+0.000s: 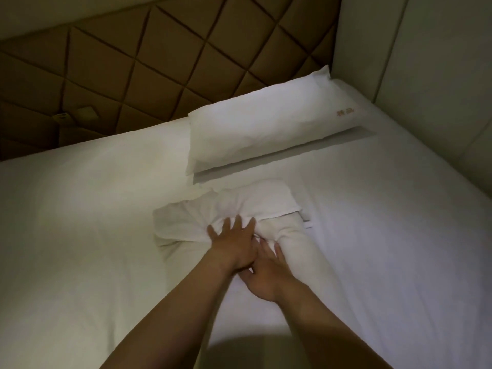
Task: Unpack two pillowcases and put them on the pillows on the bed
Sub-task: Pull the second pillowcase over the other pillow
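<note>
a bedroom: white-sheeted bed [93, 209], pillow [266, 134], quilted padded headboard [133, 62].

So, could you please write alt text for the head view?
Bare left hand and right hand rest on a white pillow partly inside a crumpled white pillowcase on a white sheet. A second white pillow lies by the brown quilted headboard.

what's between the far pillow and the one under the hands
In the head view, only a narrow strip of bare sheet separates the far pillow from the near pillow; a grey band there may be shadow or a flap.
</note>
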Action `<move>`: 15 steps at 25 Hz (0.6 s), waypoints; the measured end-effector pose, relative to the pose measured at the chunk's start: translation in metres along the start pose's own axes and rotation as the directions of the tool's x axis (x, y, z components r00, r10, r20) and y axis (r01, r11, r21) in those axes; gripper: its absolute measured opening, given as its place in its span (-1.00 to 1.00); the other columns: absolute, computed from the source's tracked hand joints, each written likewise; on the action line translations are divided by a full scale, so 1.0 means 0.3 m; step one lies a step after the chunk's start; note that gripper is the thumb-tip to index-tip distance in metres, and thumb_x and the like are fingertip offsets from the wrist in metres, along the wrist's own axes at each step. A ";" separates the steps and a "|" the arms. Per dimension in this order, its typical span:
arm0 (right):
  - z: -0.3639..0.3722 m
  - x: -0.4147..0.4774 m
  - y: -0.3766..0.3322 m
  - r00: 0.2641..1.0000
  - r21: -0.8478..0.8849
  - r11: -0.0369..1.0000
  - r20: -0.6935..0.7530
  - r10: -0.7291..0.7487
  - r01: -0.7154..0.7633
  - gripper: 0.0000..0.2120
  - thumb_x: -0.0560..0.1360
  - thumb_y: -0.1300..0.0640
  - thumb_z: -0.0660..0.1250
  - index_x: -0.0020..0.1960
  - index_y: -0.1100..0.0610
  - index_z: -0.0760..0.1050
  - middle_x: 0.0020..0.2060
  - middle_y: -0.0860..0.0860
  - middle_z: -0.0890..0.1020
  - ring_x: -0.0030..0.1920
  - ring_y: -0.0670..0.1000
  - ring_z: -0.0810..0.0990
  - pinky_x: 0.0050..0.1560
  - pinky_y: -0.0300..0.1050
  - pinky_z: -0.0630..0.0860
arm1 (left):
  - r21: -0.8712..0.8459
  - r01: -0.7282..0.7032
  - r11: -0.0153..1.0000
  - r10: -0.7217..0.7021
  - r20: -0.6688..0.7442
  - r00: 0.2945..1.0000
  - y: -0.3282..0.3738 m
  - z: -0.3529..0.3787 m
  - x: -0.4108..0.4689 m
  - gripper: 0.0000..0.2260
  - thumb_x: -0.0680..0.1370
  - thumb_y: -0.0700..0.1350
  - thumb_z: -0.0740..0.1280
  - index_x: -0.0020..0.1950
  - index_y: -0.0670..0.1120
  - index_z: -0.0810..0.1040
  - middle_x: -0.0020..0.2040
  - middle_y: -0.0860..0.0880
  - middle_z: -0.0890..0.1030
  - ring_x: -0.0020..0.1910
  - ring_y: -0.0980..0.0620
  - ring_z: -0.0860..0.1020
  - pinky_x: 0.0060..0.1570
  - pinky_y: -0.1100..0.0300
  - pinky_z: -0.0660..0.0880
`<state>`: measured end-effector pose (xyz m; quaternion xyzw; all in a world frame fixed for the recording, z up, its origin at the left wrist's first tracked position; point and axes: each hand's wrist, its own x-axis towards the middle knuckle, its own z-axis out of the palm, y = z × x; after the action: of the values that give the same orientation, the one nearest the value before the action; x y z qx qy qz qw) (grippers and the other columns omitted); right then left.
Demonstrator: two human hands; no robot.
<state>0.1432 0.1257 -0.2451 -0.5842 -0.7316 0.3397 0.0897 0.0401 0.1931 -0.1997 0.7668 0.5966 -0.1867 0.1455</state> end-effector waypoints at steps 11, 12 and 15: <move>-0.303 0.031 0.270 0.897 0.804 0.513 0.057 0.438 -0.301 -0.10 0.46 0.13 0.35 0.59 -0.17 -0.14 0.44 0.02 0.33 0.19 0.03 0.46 0.09 -0.10 0.47 | -0.154 0.068 0.986 -0.068 0.003 0.998 -0.024 -0.016 -0.065 -0.40 0.54 0.32 -0.03 0.55 0.17 0.04 0.59 0.03 0.11 0.56 -0.03 0.05 0.43 -0.36 -0.16; -0.305 0.030 0.265 0.907 0.857 0.414 0.132 0.399 -0.307 -0.11 0.46 0.13 0.35 0.59 -0.19 -0.10 0.44 0.00 0.35 0.19 0.04 0.49 0.06 -0.07 0.51 | -0.183 0.092 0.979 -0.094 -0.002 0.996 -0.014 -0.032 -0.077 -0.39 0.52 0.36 -0.03 0.53 0.17 0.10 0.55 0.03 0.20 0.53 -0.04 0.14 0.42 -0.37 -0.12; -0.312 0.024 0.223 0.917 0.875 0.313 0.290 0.273 -0.370 -0.33 0.37 0.13 0.41 0.46 0.04 0.35 0.17 0.11 0.64 0.08 0.16 0.66 0.10 0.14 0.61 | -0.328 0.156 0.932 -0.169 -0.011 0.986 0.010 -0.101 -0.121 -0.28 0.41 0.48 0.03 0.46 0.12 0.25 0.43 0.06 0.39 0.39 -0.05 0.37 0.42 -0.27 0.10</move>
<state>0.2435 0.1748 -0.2167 -0.5536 -0.2924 0.7218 0.2951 0.0385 0.1746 -0.1563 0.6838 0.6833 -0.0820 0.2426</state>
